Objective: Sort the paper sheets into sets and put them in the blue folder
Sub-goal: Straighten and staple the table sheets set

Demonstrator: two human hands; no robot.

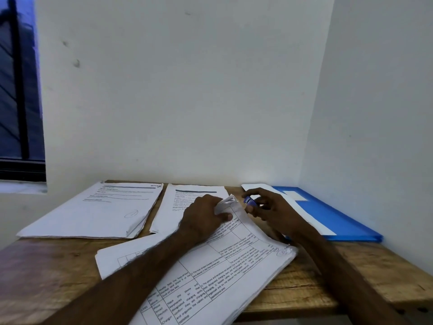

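A stack of printed sheets with a table grid [234, 261] lies slanted across the near part of the wooden table. My left hand [203, 219] pinches the stack's far corner, which is bent upward. My right hand [269, 209] holds a small blue stapler [249, 201] just right of that corner. Two more paper sets lie behind: one at the left [93, 212], one in the middle [173, 207]. The blue folder [332, 219] lies at the right against the wall, with a white sheet [311, 219] sticking out of it.
The wooden table [46, 266] stands in a corner, with white walls behind and to the right. A dark window [18, 90] is at the upper left. The table's front edge runs near the lower right.
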